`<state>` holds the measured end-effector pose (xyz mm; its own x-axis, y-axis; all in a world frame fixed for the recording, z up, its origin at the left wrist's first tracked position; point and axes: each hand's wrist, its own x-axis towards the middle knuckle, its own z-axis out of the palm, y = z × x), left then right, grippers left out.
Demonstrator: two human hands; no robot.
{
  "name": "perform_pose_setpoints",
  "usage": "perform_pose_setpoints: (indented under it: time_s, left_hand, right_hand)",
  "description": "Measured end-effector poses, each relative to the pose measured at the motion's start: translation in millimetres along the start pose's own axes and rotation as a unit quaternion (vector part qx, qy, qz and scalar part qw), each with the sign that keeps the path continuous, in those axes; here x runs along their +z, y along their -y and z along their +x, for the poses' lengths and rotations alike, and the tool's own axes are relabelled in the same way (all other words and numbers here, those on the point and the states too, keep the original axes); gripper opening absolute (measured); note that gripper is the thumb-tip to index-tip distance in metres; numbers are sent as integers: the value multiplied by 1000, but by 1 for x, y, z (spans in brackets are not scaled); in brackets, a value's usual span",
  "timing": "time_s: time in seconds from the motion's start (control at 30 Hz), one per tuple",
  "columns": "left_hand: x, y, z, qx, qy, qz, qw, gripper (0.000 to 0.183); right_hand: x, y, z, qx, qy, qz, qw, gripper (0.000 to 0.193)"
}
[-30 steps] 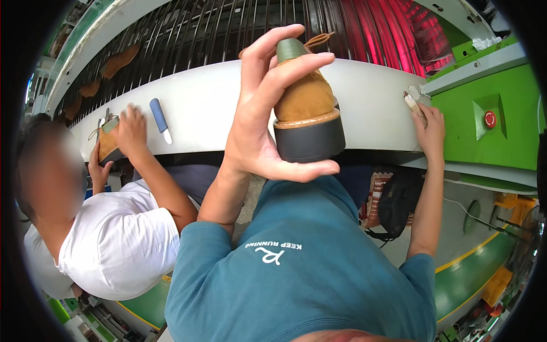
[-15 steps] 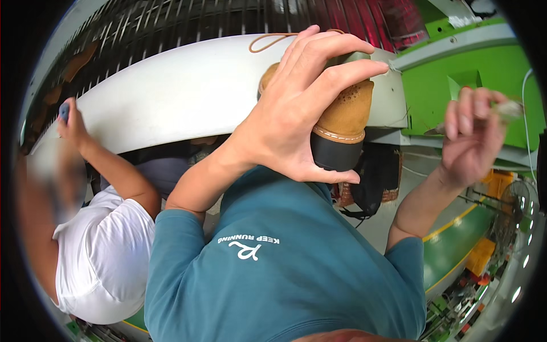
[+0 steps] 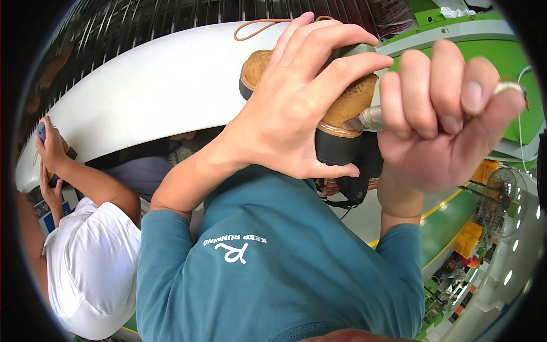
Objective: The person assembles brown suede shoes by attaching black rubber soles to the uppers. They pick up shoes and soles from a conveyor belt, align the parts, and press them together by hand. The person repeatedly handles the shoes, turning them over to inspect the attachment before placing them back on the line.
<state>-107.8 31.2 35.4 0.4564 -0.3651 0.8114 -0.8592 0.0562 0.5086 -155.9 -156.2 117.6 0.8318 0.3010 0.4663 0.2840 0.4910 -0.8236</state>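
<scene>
Around a shoe [image 3: 358, 98], middle hidden, the left hand [image 3: 293, 108] grips; the right hand [image 3: 436, 125] clenches a mostly covered tool [image 3: 372, 118].

Tan on the suede shoe [image 3: 364, 98], dotted with darker perforations; black on its thick sole [image 3: 336, 149], under a paler tan welt [image 3: 337, 130] edged with whitish stitches. Muted green at the collar [image 3: 360, 50], orange-brown along the looped lace [image 3: 246, 28]. Pale greyish beige on the wrapped tool [image 3: 374, 118], darker at its tip. Plain white across the bench [image 3: 159, 94]; teal with white print on the T-shirt [image 3: 296, 279], plain white on the co-worker's shirt [image 3: 94, 268]. Bright green on the machine panel [image 3: 527, 134], yellow striping over green flooring [image 3: 444, 218].
</scene>
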Motion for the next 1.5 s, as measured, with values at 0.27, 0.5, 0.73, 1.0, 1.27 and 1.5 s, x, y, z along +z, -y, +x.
perform_pose_setpoints:
  time_s: [0.27,0.5,0.73,1.0,1.27,1.5]
  left_hand:
    - [-6,-11,1,-60,-1,-25,998,101]
    - [15,1,-10,-61,-24,-55,996,93]
    - [1,-3,-5,-45,-13,-53,998,91]
    - [-43,-4,-2,-51,25,5,998,99]
    - [-94,12,-4,-73,-43,34,996,106]
    - [-137,3,-32,-135,-48,65,988,94]
  right_hand:
    - [34,-35,-5,-157,-90,-4,984,54]
    - [37,-52,-2,-121,-88,-71,986,57]
    - [24,-4,22,74,-23,-56,995,53]
    - [-17,38,6,-81,-112,-240,961,58]
    - [-173,-65,-68,88,-267,-651,705,33]
    - [-214,-120,-111,53,-211,-770,600,37]
